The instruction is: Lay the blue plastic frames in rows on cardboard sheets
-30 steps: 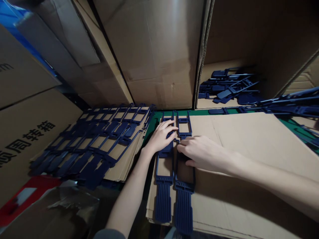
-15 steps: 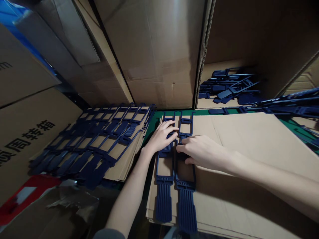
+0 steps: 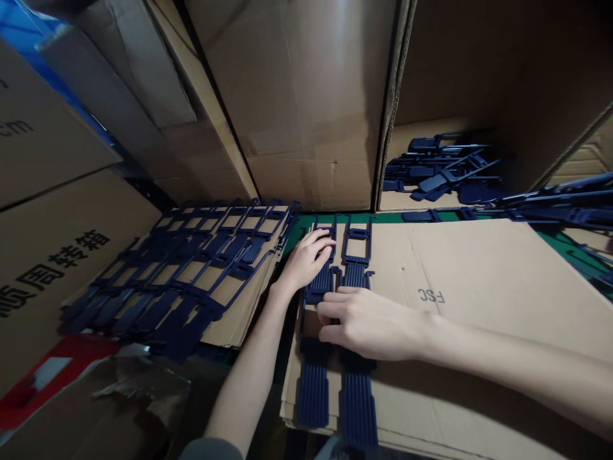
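Two columns of dark blue plastic frames with ribbed, paddle-like ends lie on a stack of flat cardboard [image 3: 460, 383] in front of me. My left hand [image 3: 309, 259] rests on the upper part of the left frame column [image 3: 313, 390], fingers stretched out and slightly apart. Lower down, my right hand [image 3: 371, 322] is closed, its fingers curled over the frames' lower section. What those fingertips hold, if anything, is hidden. The right frame column [image 3: 359, 406] passes beneath my right hand, with its ribbed end showing below.
On the left, another cardboard stack [image 3: 230, 329] carries several rows of similar blue frames [image 3: 177, 262]. An open cardboard box [image 3: 479, 70] at the back right holds a heap of blue pieces [image 3: 440, 167]. More pieces [image 3: 565, 204] lie at right. A red-marked item [image 3: 57, 370] sits lower left.
My right hand has moved down and left along the frames, uncovering printed letters on the cardboard. My left hand has shifted slightly left and stays on the left column.
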{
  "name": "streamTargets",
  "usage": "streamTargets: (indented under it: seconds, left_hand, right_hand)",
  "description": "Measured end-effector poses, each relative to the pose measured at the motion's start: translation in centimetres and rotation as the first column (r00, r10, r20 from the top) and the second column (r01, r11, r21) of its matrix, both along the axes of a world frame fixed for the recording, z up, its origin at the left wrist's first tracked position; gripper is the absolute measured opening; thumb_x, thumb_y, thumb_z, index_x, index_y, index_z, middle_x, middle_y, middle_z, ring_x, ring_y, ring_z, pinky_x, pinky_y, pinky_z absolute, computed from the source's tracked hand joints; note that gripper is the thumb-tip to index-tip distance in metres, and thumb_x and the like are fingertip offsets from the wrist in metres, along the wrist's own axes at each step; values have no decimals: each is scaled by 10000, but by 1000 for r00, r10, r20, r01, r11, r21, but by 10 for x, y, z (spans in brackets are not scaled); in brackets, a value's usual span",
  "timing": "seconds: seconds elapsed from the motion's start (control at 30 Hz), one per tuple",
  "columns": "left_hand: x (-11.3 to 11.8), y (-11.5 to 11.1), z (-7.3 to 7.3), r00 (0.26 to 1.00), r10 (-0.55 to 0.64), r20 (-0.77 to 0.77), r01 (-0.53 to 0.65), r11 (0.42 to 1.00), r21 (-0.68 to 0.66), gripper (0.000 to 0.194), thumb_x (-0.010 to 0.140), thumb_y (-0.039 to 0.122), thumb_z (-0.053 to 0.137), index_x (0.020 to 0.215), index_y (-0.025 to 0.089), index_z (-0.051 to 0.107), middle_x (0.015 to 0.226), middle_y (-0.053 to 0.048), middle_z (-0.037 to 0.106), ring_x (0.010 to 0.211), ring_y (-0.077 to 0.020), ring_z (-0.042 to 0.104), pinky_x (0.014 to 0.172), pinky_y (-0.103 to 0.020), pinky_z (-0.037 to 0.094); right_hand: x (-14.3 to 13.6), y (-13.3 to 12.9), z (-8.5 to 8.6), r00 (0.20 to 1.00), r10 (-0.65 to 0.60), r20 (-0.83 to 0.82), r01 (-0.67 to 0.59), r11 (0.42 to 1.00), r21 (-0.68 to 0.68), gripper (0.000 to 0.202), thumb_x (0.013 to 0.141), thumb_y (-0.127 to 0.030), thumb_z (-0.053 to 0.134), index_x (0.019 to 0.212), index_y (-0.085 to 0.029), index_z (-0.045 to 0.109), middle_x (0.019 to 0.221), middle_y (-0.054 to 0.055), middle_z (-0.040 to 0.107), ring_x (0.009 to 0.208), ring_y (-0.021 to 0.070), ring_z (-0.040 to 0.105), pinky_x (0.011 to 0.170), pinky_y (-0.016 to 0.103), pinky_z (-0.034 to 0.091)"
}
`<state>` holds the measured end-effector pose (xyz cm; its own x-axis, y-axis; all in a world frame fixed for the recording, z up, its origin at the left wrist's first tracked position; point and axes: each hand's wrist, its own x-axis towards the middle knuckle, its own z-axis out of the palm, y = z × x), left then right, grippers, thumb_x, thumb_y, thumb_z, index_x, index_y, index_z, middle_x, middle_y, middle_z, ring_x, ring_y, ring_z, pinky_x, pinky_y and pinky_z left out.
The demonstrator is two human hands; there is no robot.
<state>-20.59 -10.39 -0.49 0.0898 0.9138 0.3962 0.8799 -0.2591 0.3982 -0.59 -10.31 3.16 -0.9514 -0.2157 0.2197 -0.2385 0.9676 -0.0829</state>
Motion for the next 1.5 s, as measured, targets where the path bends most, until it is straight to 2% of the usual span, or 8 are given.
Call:
streamTargets:
  seconds: [0.2, 0.43, 0.57, 0.73, 0.9, 1.0, 1.17, 1.5]
  left_hand:
    - [1, -1, 1, 1000, -3, -18, 3, 1000, -23, 292, 951, 282, 415, 1140, 205, 623, 1325, -64, 515, 1280, -191, 426, 1120, -382, 325]
    - [-1, -1, -2, 999, -19, -39, 19, 1000, -3, 273, 910, 233, 483, 1147, 203, 614, 1340, -73, 498, 1292, -206, 410, 1119, -399, 330]
    - [-2, -1, -4, 999, -18, -45, 19, 1000, 7, 285, 884, 204, 506, 1150, 211, 610, 1337, -71, 501, 1287, -214, 413, 1114, -419, 338]
    - [-2, -1, -3, 998, -26, -55, 27, 1000, 7, 287, 887, 210, 501, 1154, 209, 605, 1339, -75, 496, 1291, -217, 408, 1110, -425, 342]
    - [-1, -1, -2, 998, -11, -63, 11, 1000, -3, 296, 885, 206, 497, 1165, 221, 595, 1336, -66, 497, 1292, -216, 405, 1114, -437, 333]
    - [-1, -1, -2, 998, -6, -70, 6, 1000, -7, 293, 888, 210, 496, 1163, 216, 595, 1341, -65, 489, 1300, -208, 396, 1122, -421, 322]
    - [-1, -1, -3, 998, -11, -68, 11, 1000, -10, 290, 892, 215, 494, 1166, 219, 589, 1347, -62, 483, 1307, -205, 386, 1123, -426, 321]
    - [-1, -1, -3, 998, -18, -66, 18, 1000, -1, 294, 888, 207, 495, 1167, 218, 589, 1339, -67, 488, 1300, -211, 394, 1121, -423, 325]
  right_hand:
    - [-3, -1, -10, 999, -12, -41, 13, 1000, 5, 164, 919, -158, 456, 907, -179, 618, 854, 40, 560, 763, 166, 423, 642, 303, 343]
    - [-5, 1, -11, 999, -23, -30, 23, 1000, -22, 220, 937, -219, 450, 808, -180, 623, 849, 44, 562, 771, 162, 428, 649, 309, 335]
    - [-6, 6, -5, 1000, -14, -17, 12, 995, -98, 194, 927, -215, 468, 885, -170, 652, 884, 58, 588, 798, 157, 477, 702, 296, 375]
    - [2, 37, 13, 984, -179, 9, 176, 960, -217, 163, 880, -154, 509, 929, -163, 664, 936, 68, 620, 855, 155, 549, 757, 282, 419]
    - [20, 83, 25, 915, -329, 232, 385, 885, -262, 160, 829, -148, 516, 845, -177, 673, 849, 36, 656, 746, 144, 579, 657, 253, 421]
    - [29, 97, 26, 864, -377, 335, 468, 847, -253, 174, 810, -172, 507, 840, -178, 678, 827, 35, 672, 708, 146, 588, 611, 245, 416]
    - [31, 100, 21, 808, -393, 439, 524, 820, -231, 183, 778, -197, 529, 870, -180, 686, 816, 34, 675, 684, 146, 589, 576, 238, 408]
    - [26, 99, 6, 800, -445, 402, 533, 836, -135, 117, 754, -233, 555, 748, -185, 662, 736, 33, 634, 632, 136, 543, 546, 237, 354]
